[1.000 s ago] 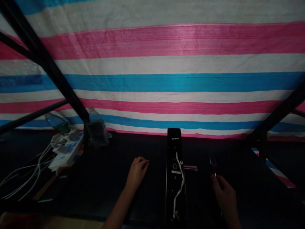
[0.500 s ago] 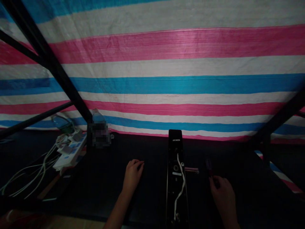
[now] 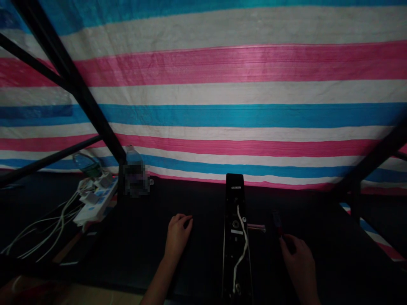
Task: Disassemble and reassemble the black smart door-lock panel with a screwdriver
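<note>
A long black panel (image 3: 227, 245), like the back half of an electronic door lock, lies lengthwise on the dark table. A whitish cable (image 3: 244, 245) runs along it, and thin pinkish rods or wires (image 3: 256, 227) stick out at its right side. My left hand (image 3: 178, 235) rests on the table left of the panel, fingers curled and thumb near the fingertips; anything within them is too dark to make out. Right of the panel, my right hand (image 3: 299, 256) is closed around the reddish end of a slim dark tool (image 3: 276, 220), which points away from me.
At the left are a white power strip (image 3: 95, 207) with plugs and loose white cables (image 3: 62, 220), plus a dark flat object (image 3: 79, 250). A bottle (image 3: 135, 156) and a blurred item stand by the black frame post (image 3: 108, 133). A striped sheet (image 3: 222, 114) hangs behind.
The camera view has shifted slightly. The dark tool's far end has swung a little to the left in my right hand. My left hand and the panel stay in place.
</note>
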`<state>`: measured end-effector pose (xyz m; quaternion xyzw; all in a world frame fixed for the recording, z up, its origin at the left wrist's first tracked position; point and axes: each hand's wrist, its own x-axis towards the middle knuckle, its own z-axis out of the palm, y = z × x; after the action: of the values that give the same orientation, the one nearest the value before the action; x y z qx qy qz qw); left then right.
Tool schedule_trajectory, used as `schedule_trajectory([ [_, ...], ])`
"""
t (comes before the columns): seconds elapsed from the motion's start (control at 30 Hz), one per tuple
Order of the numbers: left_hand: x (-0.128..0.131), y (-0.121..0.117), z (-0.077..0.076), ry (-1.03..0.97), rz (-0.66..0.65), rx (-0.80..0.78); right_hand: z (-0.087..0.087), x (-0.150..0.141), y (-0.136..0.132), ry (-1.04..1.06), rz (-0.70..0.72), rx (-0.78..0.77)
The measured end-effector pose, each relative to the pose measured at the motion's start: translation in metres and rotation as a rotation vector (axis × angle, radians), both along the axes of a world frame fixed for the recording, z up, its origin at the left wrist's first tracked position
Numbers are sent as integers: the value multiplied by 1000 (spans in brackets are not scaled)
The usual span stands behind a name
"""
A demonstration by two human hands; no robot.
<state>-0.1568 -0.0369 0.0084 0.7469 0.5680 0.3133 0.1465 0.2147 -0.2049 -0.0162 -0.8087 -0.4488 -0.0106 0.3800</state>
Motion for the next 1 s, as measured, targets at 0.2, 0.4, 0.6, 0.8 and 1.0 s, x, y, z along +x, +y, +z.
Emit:
schedule_trajectory([
  [0.2,-1,0,-4,4,26,19,-2,1,0,3,6,-24],
  [0.4,-1,1,-7,27,40,31,-3,3,-1,19,-10,-33],
  [0.6,-1,0,-6,40,60,39,-2,3,0,41,-17,-41],
  [0.8,-1,0,-6,38,82,25,-2,3,-1,57,-30,-32],
  [1.0,-2,-1,-2,29,66,4,0,2,-1,73,-26,-41],
])
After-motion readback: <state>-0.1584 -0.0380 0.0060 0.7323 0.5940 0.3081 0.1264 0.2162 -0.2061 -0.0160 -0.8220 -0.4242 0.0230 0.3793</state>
